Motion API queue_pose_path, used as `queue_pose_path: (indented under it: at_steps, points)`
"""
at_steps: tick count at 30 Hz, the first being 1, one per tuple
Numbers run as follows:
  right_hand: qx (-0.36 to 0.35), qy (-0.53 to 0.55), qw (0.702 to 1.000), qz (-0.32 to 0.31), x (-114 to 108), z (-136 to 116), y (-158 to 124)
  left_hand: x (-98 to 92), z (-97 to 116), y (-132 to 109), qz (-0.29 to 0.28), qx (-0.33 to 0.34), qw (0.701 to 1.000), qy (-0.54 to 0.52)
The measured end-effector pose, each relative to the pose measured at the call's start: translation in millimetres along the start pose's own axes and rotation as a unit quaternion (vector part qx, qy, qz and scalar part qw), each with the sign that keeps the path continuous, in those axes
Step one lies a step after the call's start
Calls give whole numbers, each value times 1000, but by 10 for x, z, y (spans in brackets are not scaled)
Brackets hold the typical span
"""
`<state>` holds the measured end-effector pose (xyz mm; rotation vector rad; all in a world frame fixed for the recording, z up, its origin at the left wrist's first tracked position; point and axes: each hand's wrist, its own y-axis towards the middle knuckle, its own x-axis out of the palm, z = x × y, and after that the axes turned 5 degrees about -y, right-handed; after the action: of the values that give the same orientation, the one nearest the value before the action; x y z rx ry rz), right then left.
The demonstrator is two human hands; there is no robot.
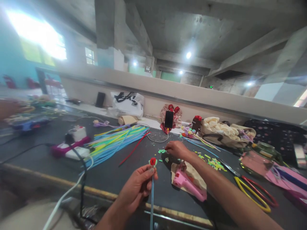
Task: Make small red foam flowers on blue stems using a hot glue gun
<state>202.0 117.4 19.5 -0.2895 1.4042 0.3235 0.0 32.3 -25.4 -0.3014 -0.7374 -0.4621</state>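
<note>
Head view: a thin blue stem (152, 198), topped by a small red flower (153, 161) with pale green edges, is pinched between the thumb and fingers of the left hand (141, 180), above the near middle of the dark tabletop (107, 180). The right hand (177, 149) is stretched out farther away and to the right, fingers bent downward beside scattered green pieces (161, 151); whether anything is gripped there cannot be told. Below the right forearm, a pink glue gun (189, 185) is laid on a cream sheet (174, 167). Farther right, yellow-green bits (217, 164) are strewn near a pair of scissors (237, 175) with one red and one yellow handle. To the left, a bundle of coloured stems (117, 143) is spread out, with a single red stem (135, 148) lying just beside it. At the far side, a phone (169, 119) is stood upright with a cable plugged into its lower end, and a white bag (128, 105) is placed to its left.
</note>
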Motion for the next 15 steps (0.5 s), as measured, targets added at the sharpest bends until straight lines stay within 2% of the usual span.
queue_pose_path:
  at_steps: [8,15]
  points:
    - [39,10,999,-19,114,-146,181,-46,-18,8,-43,-5,999,15]
    - [54,116,991,45,-80,-64,-32,5,-2,0,-21,4,1000,5]
